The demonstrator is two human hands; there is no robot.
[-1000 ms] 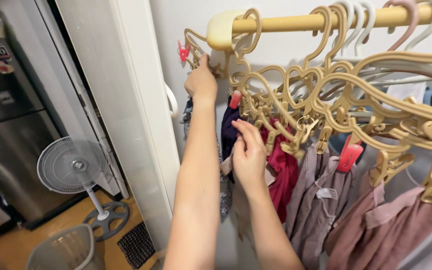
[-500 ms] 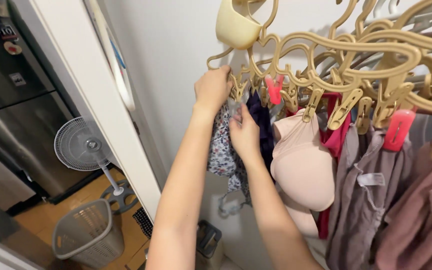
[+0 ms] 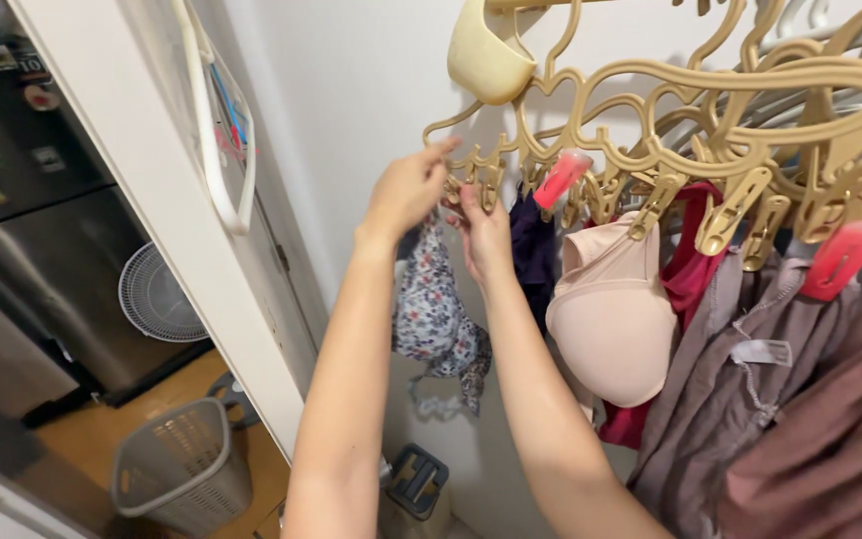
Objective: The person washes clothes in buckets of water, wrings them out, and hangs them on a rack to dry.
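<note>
Hands at the clip hanger's left end

Left hand (image 3: 406,190) pinches a tan plastic clip (image 3: 454,186) on the tan clip hanger (image 3: 650,110). Right hand (image 3: 484,235) grips the floral patterned fabric garment (image 3: 436,314) hanging beneath that clip, left of 1 beige padded bra (image 3: 611,314).

Both arms are bare from as far up as they come into sight, with no sleeve, cuff or glove on either; the left hand (image 3: 406,190) carries no ring, watch or band that I can see; the right hand (image 3: 484,232) is likewise plain, its wrist uncovered; the forearms are slim and smooth; the fingernails look short and unpainted, though too small to tell surely.
</note>
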